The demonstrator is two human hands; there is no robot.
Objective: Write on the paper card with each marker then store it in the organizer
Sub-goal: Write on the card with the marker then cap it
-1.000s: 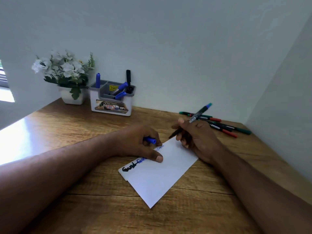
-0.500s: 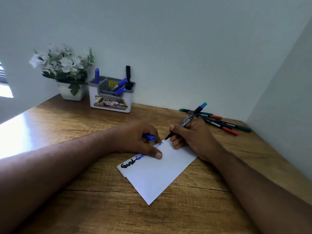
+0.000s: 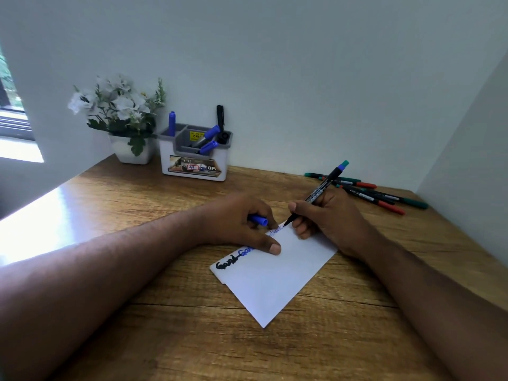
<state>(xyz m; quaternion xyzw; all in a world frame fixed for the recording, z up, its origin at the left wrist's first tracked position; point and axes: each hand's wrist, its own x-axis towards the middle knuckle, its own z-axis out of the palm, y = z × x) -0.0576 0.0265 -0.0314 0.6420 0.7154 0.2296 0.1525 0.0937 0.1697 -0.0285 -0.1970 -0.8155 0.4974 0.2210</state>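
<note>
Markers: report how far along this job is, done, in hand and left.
Done: four markers stand in the organizer, and black and blue words are on the paper card. In hand: the right hand puts a pen to the card; the left hand holds a blue cap. Left: loose markers by the wall.

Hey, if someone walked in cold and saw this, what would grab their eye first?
Probably the two hands at the centre: the right hand holds a marker with its tip at the far corner of the white paper card, while the left hand pins the card and clasps a blue cap. Next, the organizer with stored markers by the back wall, beside a white flower pot.
</note>
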